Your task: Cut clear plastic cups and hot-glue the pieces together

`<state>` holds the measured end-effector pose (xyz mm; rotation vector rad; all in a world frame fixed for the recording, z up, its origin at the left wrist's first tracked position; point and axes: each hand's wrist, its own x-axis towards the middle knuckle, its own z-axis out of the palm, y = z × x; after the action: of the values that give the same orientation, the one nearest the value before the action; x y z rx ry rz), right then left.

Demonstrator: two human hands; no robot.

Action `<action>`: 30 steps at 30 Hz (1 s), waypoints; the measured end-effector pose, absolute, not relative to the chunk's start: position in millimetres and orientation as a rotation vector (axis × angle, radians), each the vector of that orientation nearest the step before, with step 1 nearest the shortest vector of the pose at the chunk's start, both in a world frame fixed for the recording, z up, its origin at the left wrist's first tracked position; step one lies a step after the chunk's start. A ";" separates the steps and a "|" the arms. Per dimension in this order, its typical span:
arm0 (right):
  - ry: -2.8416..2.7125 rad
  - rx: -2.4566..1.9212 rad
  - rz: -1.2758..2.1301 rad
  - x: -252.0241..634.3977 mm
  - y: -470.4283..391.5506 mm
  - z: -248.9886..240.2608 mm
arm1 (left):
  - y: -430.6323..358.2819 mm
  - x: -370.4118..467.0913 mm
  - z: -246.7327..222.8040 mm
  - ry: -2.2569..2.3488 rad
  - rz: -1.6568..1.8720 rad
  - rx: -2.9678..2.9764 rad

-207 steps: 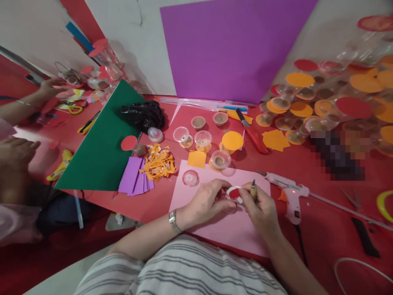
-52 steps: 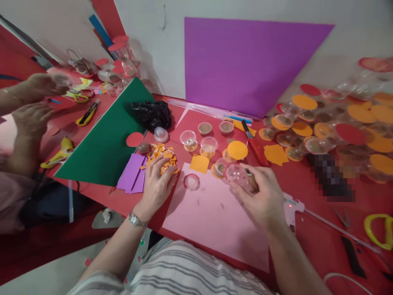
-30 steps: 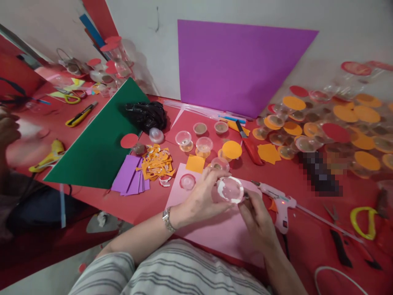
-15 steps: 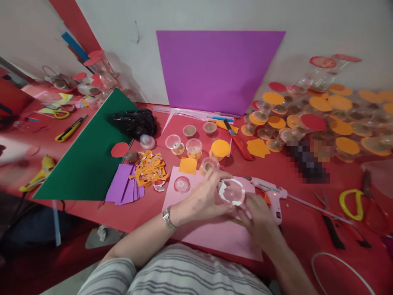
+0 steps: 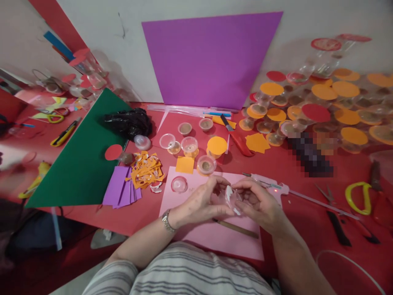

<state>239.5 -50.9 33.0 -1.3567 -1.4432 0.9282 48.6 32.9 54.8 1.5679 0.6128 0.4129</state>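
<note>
My left hand (image 5: pixel 204 203) is wrapped around a clear plastic cup (image 5: pixel 231 199), tilted on its side above a pink sheet (image 5: pixel 192 227). White torn bits cling to the cup's rim. From the other side, my right hand (image 5: pixel 260 203) grips the rim with fingers and thumb. Below the hands, a thin brown stick (image 5: pixel 236 228) lies on the pink sheet. A clear round plastic piece (image 5: pixel 179 184) with a reddish rim rests at the sheet's upper left. Just beyond my hands stands another clear cup (image 5: pixel 206 164).
A glue gun (image 5: pixel 274 188) and scissors (image 5: pixel 333 217) lie to the right. Orange paper scraps (image 5: pixel 147 170), purple strips (image 5: pixel 121 186) and a green board (image 5: pixel 82 159) are left. A red-handled cutter (image 5: pixel 241 141) lies behind; many disc-topped cups (image 5: pixel 322 92) crowd the back right.
The cup has turned from rim facing up to tilted sideways. My right hand has come up to its rim, and the brown stick, mostly hidden before, now lies in plain sight.
</note>
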 end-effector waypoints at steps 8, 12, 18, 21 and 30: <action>-1.604 -1.487 0.705 231.3 -43.2 26.7 | 36.7 45.0 56.8 0.629 0.246 1.562; -1.833 -1.551 0.357 226.5 -42.9 23.4 | 34.8 45.2 56.1 0.618 0.127 1.601; -1.901 -1.599 0.103 224.2 -44.8 24.3 | 33.5 48.5 50.9 0.639 0.147 1.510; -1.983 -1.579 0.060 224.4 -43.6 24.2 | 34.3 49.6 47.9 0.640 0.151 1.465; -2.057 -1.454 0.026 225.8 -38.6 22.0 | 37.1 49.9 48.2 0.579 0.126 1.244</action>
<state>225.8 -38.6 22.0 -1.4543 -2.0572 0.0261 49.9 37.1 48.2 1.2442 0.5790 0.1264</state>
